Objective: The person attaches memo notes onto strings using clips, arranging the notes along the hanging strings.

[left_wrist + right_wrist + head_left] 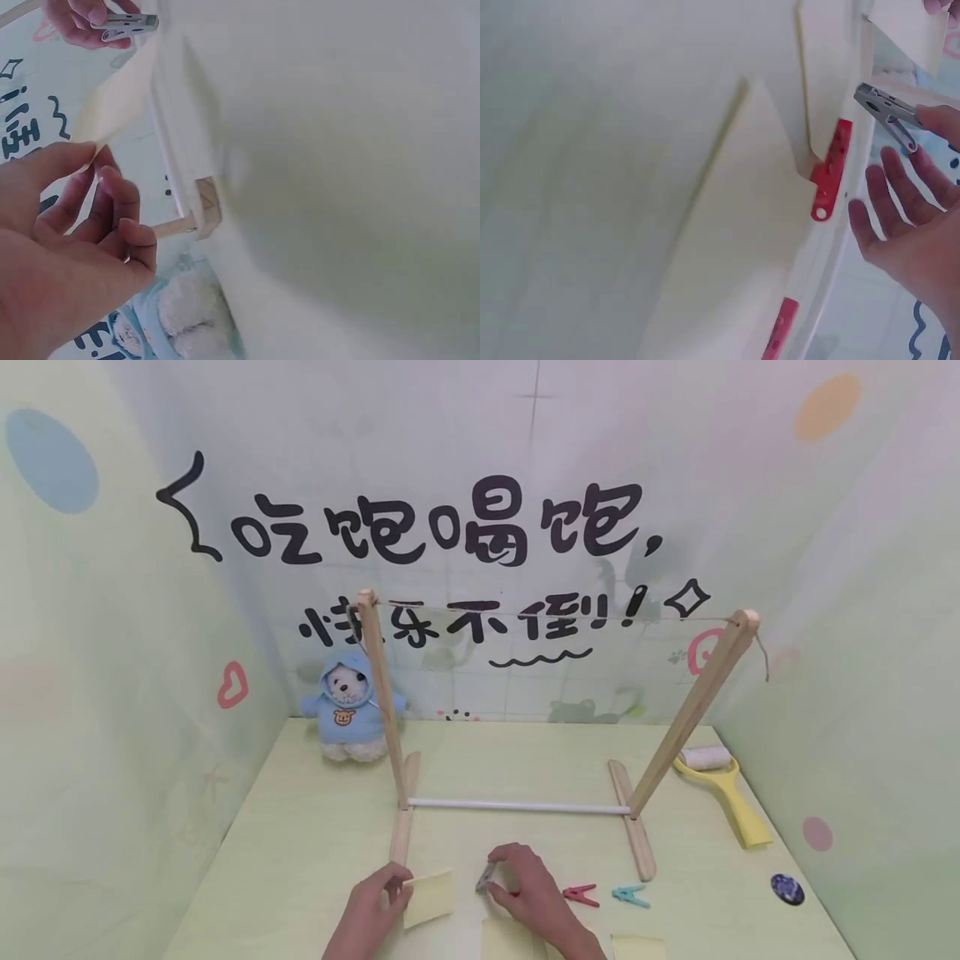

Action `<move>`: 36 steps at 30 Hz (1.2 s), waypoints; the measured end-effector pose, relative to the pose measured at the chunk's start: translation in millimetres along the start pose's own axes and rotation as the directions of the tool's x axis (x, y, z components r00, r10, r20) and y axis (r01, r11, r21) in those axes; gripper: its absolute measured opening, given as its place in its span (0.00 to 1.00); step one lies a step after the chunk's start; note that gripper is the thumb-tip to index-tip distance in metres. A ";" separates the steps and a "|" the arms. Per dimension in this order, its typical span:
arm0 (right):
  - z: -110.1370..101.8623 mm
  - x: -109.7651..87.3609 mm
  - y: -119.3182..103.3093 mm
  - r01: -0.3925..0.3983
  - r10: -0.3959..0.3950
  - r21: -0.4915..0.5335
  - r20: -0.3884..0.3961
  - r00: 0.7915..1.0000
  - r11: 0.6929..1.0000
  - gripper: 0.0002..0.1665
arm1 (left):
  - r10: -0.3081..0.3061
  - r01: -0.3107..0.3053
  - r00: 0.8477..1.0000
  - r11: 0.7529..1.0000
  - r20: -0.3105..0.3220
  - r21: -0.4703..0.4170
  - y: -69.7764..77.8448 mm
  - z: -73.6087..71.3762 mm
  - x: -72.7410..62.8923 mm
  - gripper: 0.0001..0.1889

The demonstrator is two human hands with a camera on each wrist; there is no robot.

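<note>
My left hand (371, 906) pinches a pale yellow paper note (431, 902) by its left edge, between thumb and fingertips. In the left wrist view the note (120, 101) slants away from those fingertips. My right hand (531, 885) pinches a grey clothespin (485, 880) between thumb and index finger, a short way right of the note. The right wrist view shows that clothespin (889, 112) with its other fingers spread loosely below. Beside the right hand lie a red clothespin (581, 895) and a teal clothespin (631, 896).
Behind the hands stands a wooden frame (693, 710) with a string (555, 612) between its post tops and a white rod (517, 806) below. More yellow notes (637, 947) lie at the front edge. A plush toy (348, 710), yellow lint roller (731, 793) and dark blue disc (787, 889) surround it.
</note>
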State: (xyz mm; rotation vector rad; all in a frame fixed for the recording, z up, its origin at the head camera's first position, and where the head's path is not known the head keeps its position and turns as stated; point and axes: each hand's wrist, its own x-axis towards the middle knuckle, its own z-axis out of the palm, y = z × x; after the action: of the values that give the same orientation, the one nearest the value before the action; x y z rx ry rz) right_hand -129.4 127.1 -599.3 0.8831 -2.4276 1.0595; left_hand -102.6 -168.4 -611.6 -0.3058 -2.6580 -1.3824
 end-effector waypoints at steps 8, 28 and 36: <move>-35.4 32.6 -10.6 -0.128 0.126 0.268 0.026 0.992 0.955 0.20 | -0.143 0.126 0.983 0.982 -0.119 -0.140 71.6 -28.7 33.0 0.04; -201.1 183.3 -98.9 0.240 -0.213 0.198 -0.147 0.966 0.950 0.21 | 0.101 -0.195 0.961 0.906 -0.257 -0.375 178.3 -66.9 136.0 0.07; -248.2 234.9 -117.1 0.194 -0.171 0.090 -0.215 0.961 0.977 0.18 | 0.168 -0.270 0.951 0.862 -0.260 -0.430 215.0 -80.2 170.1 0.10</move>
State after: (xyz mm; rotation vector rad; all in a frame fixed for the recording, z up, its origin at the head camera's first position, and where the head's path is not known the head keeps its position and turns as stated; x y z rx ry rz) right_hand -210.7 156.4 -248.5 0.9609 -2.0909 1.1622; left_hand -214.9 -93.6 -359.8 -0.4625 -2.0215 -1.8354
